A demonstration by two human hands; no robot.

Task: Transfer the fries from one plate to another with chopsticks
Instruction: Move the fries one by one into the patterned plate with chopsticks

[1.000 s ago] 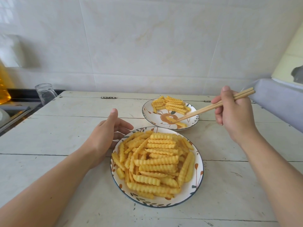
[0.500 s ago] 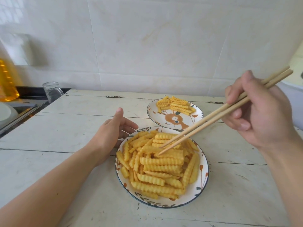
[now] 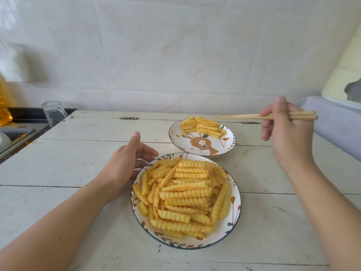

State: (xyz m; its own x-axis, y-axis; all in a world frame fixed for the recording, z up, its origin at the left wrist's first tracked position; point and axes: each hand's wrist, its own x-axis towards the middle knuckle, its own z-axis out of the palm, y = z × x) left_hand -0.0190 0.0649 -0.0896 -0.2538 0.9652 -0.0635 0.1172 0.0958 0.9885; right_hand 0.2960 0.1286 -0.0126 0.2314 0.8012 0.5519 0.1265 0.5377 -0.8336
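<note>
Wall (image 3: 175,55): large pale glossy tiles with faint marbling, thin grout lines, evenly lit. Table (image 3: 68,173): whitewashed wooden planks, scuffed, dark seams, two small metal hinges along the far edge. Far left: upturned clear glass (image 3: 53,114) on a dark counter (image 3: 25,118). Far right: lavender-grey padded surface (image 3: 336,130), partly out of view.

**No readable text**

No words, nos., brand marks or signs legible anywhere in view. Far plate (image 3: 230,142) has only a painted deer pic + leaf sprigs, no lettering. Near plate (image 3: 237,204) rim: leaf pattern only. Glass (image 3: 53,113) at left edge is plain, no label visible.
</note>
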